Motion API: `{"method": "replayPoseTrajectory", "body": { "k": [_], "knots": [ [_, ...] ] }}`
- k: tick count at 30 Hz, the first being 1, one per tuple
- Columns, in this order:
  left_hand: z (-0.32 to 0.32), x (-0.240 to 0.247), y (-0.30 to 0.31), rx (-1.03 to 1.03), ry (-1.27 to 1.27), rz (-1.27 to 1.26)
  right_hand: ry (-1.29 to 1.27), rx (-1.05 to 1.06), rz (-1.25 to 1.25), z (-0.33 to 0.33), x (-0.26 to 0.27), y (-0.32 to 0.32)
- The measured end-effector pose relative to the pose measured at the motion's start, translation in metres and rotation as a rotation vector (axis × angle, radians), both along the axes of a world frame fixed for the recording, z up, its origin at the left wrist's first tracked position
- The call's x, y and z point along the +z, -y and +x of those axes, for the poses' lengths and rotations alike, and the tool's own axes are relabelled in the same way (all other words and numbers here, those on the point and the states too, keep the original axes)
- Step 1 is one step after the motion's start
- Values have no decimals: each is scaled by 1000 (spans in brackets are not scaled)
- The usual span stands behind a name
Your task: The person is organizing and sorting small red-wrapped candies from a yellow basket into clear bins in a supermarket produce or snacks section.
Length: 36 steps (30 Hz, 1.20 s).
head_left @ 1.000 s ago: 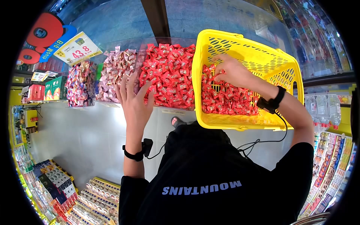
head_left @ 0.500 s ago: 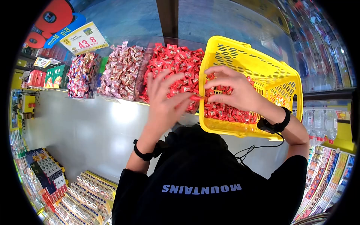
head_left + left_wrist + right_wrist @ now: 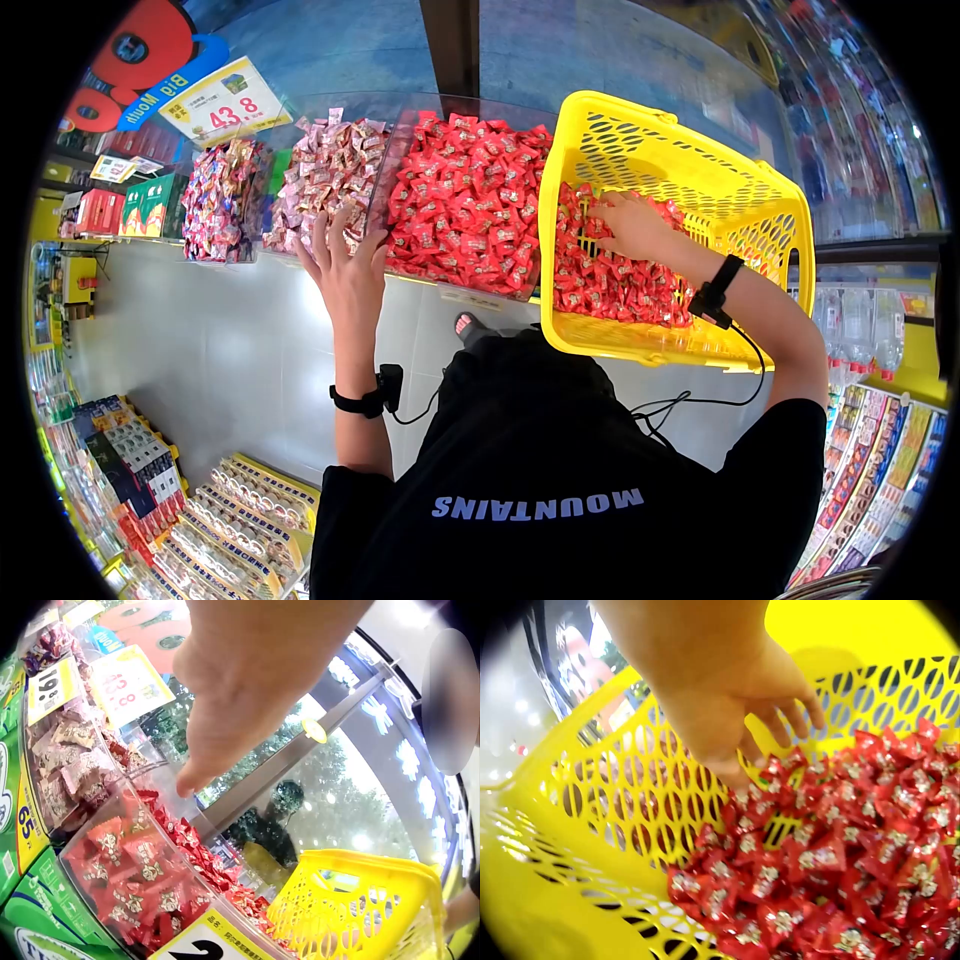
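Note:
The left hand (image 3: 350, 285) hovers with spread fingers near the divider of the pink candies (image 3: 325, 180) and red candies (image 3: 465, 200); nothing shows in it. From the left wrist, this hand (image 3: 240, 690) is above the clear bins. Inside the yellow basket (image 3: 740, 345), the right hand (image 3: 640, 230) reaches down to a layer of red wrapped candies (image 3: 610, 290). Seen from the right wrist, the hand (image 3: 720, 712) has its fingers apart and slightly bent, tips at the edge of the candies (image 3: 832, 855); no candy is visibly gripped, though the thumb tip meets the pile.
A bin of mixed candies (image 3: 222, 195), a price sign (image 3: 228, 103) and green boxes (image 3: 150, 207) stand to the left. Glass lies behind the bins. Shelves of packets (image 3: 870, 480) are at the lower right, a stepped display (image 3: 235, 515) at the lower left.
Half a second ago the left hand was at the basket's rim with a red candy at its fingertips; it has moved left, no candy visible. The right hand has lowered into the basket.

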<state>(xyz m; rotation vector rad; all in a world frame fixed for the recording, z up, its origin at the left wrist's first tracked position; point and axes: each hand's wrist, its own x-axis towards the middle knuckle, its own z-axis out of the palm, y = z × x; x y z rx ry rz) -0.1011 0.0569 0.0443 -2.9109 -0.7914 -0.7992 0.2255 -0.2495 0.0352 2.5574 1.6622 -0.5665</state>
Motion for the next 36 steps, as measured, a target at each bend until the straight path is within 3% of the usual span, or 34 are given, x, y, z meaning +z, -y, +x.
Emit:
{"method": "replayPoseTrajectory", "body": {
  "k": [5, 17, 23, 24, 30, 34, 36],
  "knots": [
    [9, 0, 20, -81, 72, -62, 152, -4, -64, 1, -44, 14],
    [43, 27, 51, -257, 166, -149, 85, -29, 99, 6, -58, 1],
    [62, 52, 65, -367, 215, -170, -197, -73, 108, 0, 36, -26],
    [66, 60, 70, -394, 223, -178, -154, -21, 144, -6, 59, -28],
    [87, 102, 99, -564, 244, -251, -246, 162, 576, -43, 152, -20],
    [101, 101, 113, -659, 285, -286, -553, -12, 597, -72, 183, -15],
    [100, 98, 112, -656, 286, -268, -503, 23, 653, -68, 173, -12]
  ]
}}
